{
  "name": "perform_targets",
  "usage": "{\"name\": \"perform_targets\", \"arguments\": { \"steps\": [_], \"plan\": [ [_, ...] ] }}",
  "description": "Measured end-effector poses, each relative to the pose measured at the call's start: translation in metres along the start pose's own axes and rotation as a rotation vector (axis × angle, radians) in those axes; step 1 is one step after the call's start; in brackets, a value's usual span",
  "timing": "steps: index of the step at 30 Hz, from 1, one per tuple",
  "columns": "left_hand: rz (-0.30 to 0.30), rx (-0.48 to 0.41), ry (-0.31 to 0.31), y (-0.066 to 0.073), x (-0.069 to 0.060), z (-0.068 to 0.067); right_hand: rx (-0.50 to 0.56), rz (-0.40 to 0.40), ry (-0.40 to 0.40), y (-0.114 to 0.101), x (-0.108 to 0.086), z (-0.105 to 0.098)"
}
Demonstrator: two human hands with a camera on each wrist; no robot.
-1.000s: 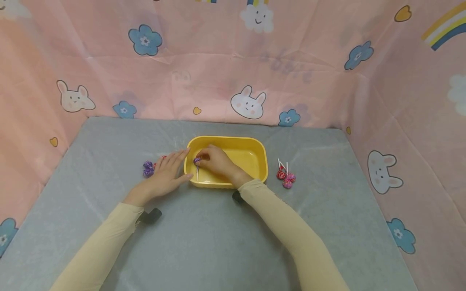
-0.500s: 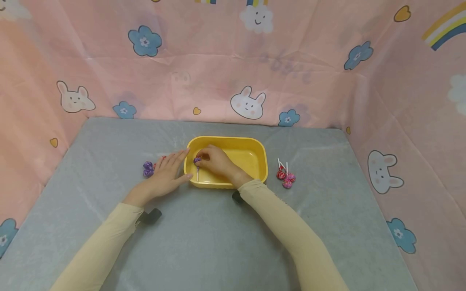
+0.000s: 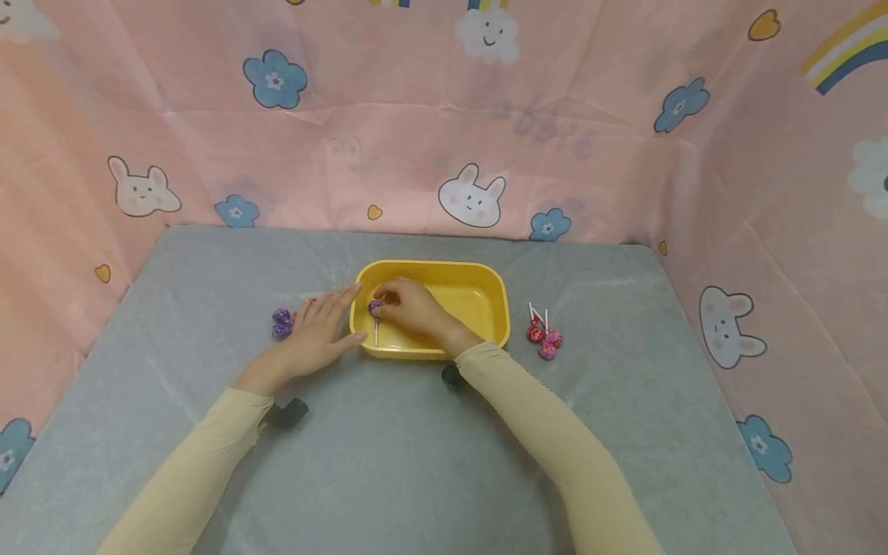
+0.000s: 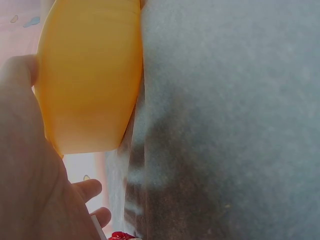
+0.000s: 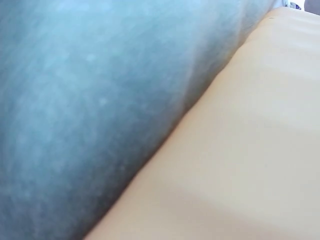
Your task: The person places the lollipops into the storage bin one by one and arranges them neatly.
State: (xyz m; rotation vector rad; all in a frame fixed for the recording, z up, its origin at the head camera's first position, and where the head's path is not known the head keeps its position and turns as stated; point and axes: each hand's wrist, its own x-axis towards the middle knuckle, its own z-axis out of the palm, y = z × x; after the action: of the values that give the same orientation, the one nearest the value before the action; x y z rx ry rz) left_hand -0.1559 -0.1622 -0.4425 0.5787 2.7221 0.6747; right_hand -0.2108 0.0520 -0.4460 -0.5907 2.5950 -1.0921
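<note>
In the head view, my right hand [image 3: 416, 312] reaches inside a yellow plastic basin [image 3: 479, 304] and pinches a purple-wrapped lollipop [image 3: 375, 307] by its head. The lollipop's white stick points toward me, near the basin's left wall. My left hand [image 3: 312, 339], fingers fairly straight, rests against the left end of the basin, thumb at the near corner. In the left wrist view, that thumb touches the basin's outer wall [image 4: 92, 75]. Under and beyond the left hand lie purple lollipops [image 3: 281, 331] and a red one [image 4: 121, 235], partly hidden. The right wrist view shows only sleeve and cloth.
Several red and pink lollipops [image 3: 546, 349] lie right of the basin, their sticks pointing away from me. A grey cloth [image 3: 388, 455] covers the table. Pink printed fabric [image 3: 388, 154] hangs behind and at both sides.
</note>
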Motion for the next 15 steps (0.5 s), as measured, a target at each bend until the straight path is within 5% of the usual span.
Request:
{"name": "perform_targets", "arguments": {
  "steps": [15],
  "plan": [
    [0.000, 0.014, 0.009, 0.0010, 0.0002, 0.0007, 0.024, 0.037, -0.009, -0.0071, -0.0096, -0.0071]
  ]
}}
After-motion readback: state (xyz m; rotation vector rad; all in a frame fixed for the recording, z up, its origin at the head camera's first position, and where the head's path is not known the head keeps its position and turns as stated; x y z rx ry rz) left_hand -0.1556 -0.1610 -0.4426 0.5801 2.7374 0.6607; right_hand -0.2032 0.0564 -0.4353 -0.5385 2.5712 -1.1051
